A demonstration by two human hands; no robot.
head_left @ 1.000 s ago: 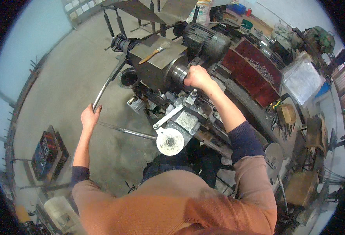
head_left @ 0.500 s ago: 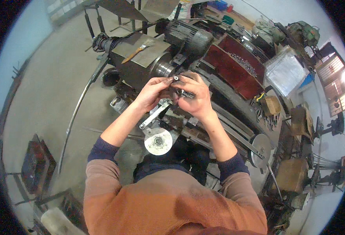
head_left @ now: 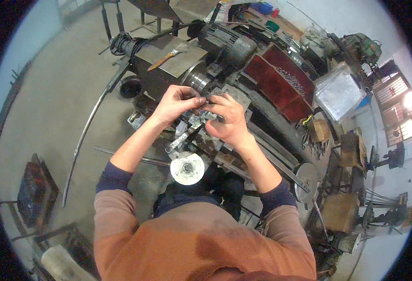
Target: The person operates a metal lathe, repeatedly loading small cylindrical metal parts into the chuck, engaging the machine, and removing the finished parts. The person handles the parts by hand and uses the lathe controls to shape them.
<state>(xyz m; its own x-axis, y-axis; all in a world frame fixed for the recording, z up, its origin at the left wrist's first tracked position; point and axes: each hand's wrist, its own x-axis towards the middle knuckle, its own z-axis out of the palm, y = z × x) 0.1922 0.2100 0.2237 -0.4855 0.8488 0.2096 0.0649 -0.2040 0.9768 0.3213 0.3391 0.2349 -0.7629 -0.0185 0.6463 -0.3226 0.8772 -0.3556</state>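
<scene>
Over the lathe, my left hand (head_left: 175, 107) is closed in a pinch, thumb and forefinger meeting at a tiny dark piece that mostly hides between the fingertips. My right hand (head_left: 229, 121) faces it, fingers curled, their tips almost touching the left fingertips. Something greyish shows in its palm, too small to name. Just beyond the fingers is the lathe's shiny round spindle nose (head_left: 198, 78). Under the hands lie the grimy carriage and a lever (head_left: 181, 139), with a pale round handwheel (head_left: 187, 168) nearer my body.
A brush (head_left: 164, 60) rests on the headstock cover (head_left: 183, 67). Behind the lathe, a red tray (head_left: 266, 83) holds many small metal parts. A motor (head_left: 227, 44) stands at the back, a second handwheel (head_left: 306, 182) at the right. A long bent bar (head_left: 90, 124) reaches left.
Both hands have come slightly lower and to the left. A small round piece with a bright hole, seen between them before, is now hidden by the fingers. The view has shifted slightly.
</scene>
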